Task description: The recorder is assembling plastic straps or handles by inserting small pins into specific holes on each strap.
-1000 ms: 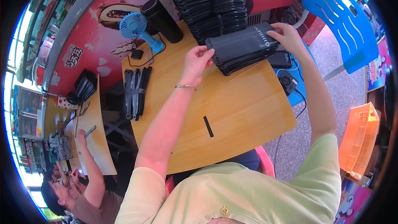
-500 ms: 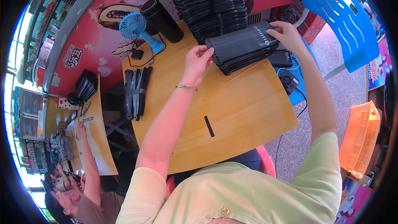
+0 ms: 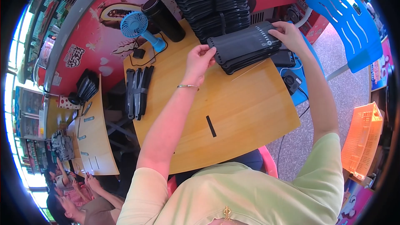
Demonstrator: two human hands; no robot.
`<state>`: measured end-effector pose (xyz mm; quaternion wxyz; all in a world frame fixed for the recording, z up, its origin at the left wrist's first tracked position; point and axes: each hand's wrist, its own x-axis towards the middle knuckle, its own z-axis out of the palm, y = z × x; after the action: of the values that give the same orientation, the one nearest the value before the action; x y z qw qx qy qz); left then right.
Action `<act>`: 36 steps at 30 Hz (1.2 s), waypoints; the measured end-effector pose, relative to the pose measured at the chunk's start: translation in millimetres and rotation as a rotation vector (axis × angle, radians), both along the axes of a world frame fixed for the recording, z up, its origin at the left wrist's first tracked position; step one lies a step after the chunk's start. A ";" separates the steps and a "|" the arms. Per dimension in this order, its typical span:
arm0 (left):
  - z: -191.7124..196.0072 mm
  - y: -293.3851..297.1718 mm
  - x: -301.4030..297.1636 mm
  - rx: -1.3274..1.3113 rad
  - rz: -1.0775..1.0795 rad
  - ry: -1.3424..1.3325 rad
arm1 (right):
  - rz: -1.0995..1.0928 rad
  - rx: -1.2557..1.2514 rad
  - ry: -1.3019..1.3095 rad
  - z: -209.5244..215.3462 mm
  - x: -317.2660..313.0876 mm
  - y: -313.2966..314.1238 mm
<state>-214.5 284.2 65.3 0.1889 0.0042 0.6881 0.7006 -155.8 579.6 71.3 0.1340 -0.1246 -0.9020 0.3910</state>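
Observation:
A flat black panel (image 3: 243,41) with a row of holes at its left end and white marks near its right end lies on a low pile of similar black panels (image 3: 246,63) at the far side of the table. My left hand (image 3: 200,61) pinches the panel's left end between thumb and fingers. At the opposite end, my right hand (image 3: 290,37) grips the far right corner, its thumb on top. A tall strapped stack of black panels (image 3: 214,6) rises just behind. One short black strip (image 3: 211,126) lies on the wooden table (image 3: 250,108) nearer to me.
On the left are a bundle of black strips (image 3: 138,93), a blue fan (image 3: 134,26) and a black cylindrical bottle (image 3: 164,18). To the right stand a blue chair (image 3: 346,21) and an orange basket (image 3: 362,139). A co-worker (image 3: 93,208) sits at another table (image 3: 98,137), lower left.
My hands and the panel stay almost in place. The co-worker's arm has drawn back from the neighbouring table, and their hands are now together near its close edge.

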 end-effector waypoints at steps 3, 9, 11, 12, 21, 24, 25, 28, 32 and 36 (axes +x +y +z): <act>-0.6 -0.3 -0.7 -0.016 -0.003 0.006 | 0.000 -0.007 -0.008 0.5 0.0 -1.0; 1.1 0.0 1.5 -0.028 -0.003 0.004 | -0.029 0.035 -0.002 1.4 3.3 -4.7; -0.4 -0.4 0.9 -0.023 -0.004 0.001 | -0.034 0.060 -0.003 1.0 3.1 -5.2; -1.3 -0.6 0.6 -0.019 -0.005 0.000 | -0.039 0.085 -0.002 0.8 3.0 -5.5; -1.3 -0.1 2.7 -0.018 -0.012 0.029 | -0.041 0.110 0.011 -1.1 3.7 -5.0; -2.8 0.0 0.2 -0.032 -0.011 0.045 | -0.055 0.116 -0.009 0.2 3.6 -6.3; -3.5 0.2 0.1 -0.033 -0.012 0.044 | -0.056 0.116 -0.010 -0.1 3.8 -6.4; -6.2 0.3 -0.2 -0.043 0.006 0.047 | -0.056 0.125 0.000 -0.7 4.4 -7.1; -6.7 0.3 0.7 -0.093 0.002 0.064 | -0.063 0.140 0.007 -1.9 4.9 -6.7; -11.1 -7.7 -0.3 -0.066 0.019 0.048 | -0.080 0.147 0.014 3.2 7.7 -10.6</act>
<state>-214.9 276.5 54.2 0.1655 0.0082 0.7152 0.6790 -148.2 568.9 74.6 0.1646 -0.1478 -0.9216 0.3189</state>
